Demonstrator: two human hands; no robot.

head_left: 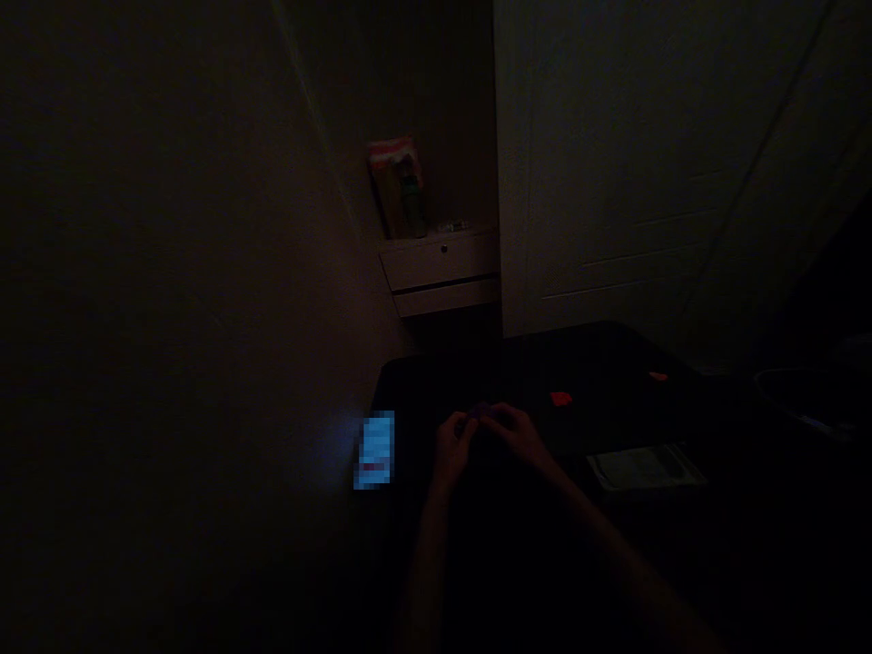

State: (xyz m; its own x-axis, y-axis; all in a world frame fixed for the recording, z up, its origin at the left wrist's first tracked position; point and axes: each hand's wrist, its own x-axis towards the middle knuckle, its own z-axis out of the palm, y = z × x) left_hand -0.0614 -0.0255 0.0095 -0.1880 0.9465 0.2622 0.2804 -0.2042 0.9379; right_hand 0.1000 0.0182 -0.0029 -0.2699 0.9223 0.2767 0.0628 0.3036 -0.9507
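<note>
The scene is very dark. My left hand and my right hand are close together over the dark table. Their fingers pinch a small dark purple piece between them, one hand on each side. Its material and exact shape are too dim to make out, and the fingertips cover part of it. On the table to the right of my hands lies a small red piece. A second red piece lies farther right.
A lit screen, blurred into blocks, glows at the table's left edge by the wall. Beyond the black table stands a drawer unit with a red-and-white bag on it. Papers lie at the near right.
</note>
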